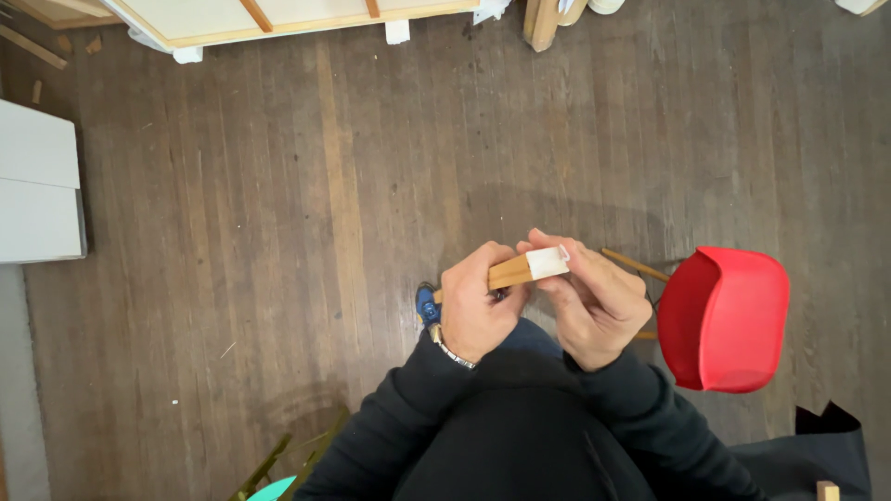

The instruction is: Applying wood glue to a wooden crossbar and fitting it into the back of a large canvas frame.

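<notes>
Both my hands hold a short wooden stick (513, 271) with a white block-like tip (547, 263) in front of my chest. My left hand (476, 311) wraps around the brown wooden end, with a metal bracelet at the wrist. My right hand (594, 301) pinches the white tip between thumb and fingers. I wear dark long sleeves. A blue shoe (426, 304) shows just under the left hand.
A red plastic chair (727, 317) with wooden legs stands to my right on the dark wooden floor (278, 278). White panels (37, 186) lie at the left, a wood-framed board (278, 19) at the top. A green chair (278, 478) peeks in at bottom left.
</notes>
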